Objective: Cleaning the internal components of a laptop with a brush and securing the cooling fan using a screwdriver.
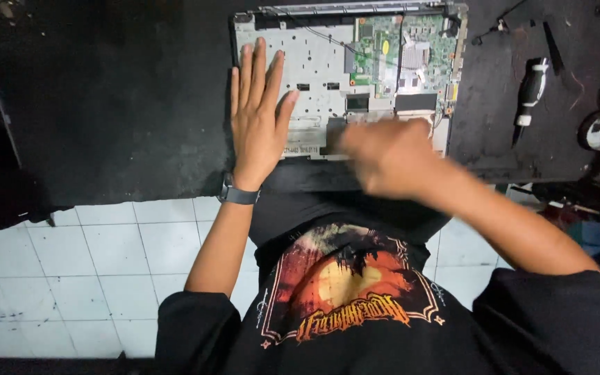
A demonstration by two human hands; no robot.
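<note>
Head view: black workbench (119, 118) above white-tiled floor (105, 264)

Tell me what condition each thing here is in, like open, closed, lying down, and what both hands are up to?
Laptop: opened up, cover off, lying flat on the dark bench.
Green circuit board: exposed inside the laptop.
Left hand: open, fingers spread, pressed flat on the laptop's grey inner frame.
Right hand: blurred at the laptop's near edge; grip cannot be told.
Screwdriver: lying on the bench, untouched.
Wristwatch: worn on the left wrist.
</note>
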